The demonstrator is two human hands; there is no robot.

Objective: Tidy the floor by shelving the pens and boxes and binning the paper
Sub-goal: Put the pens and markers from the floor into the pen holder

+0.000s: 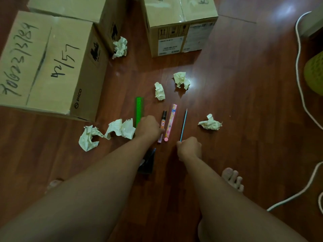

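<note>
Three cardboard boxes stand on the dark wooden floor toward its far edge, all with flaps shut, so nothing inside them shows. The biggest box point(47, 63), at the far left, bears handwritten numbers on top; a second box point(76, 9) sits just behind it, touching, and a third box point(180, 23) with printed labels stands apart toward the far middle. A yellow-green bin point(314, 74) is cut off at the floor's right edge, its inside out of view, with a white cable point(300, 88) running past it.

Crumpled paper is scattered about: one ball point(120, 47) against the second box, two point(159, 91) point(182, 80) in the middle of the floor, one point(210, 123) right of the pens, and two point(120, 128) point(89, 137) just left of the left hand.

The pens lie side by side in the middle — a green ruler point(139, 109), a black marker point(163, 117), a pink patterned pen point(171, 122) and a thin blue pencil point(183, 124), all pointing away from the person. The left hand point(150, 127) is curled over the near ends of the ruler and marker; its grip is hidden under the knuckles and I cannot tell what it clasps. The right hand point(189, 148) has its grip pinched on the pencil's near end — the rest of the pencil lies on the floor. A dark object point(147, 161) is partly hidden under the left forearm. Bare toes point(233, 179) show at the near right.
</note>
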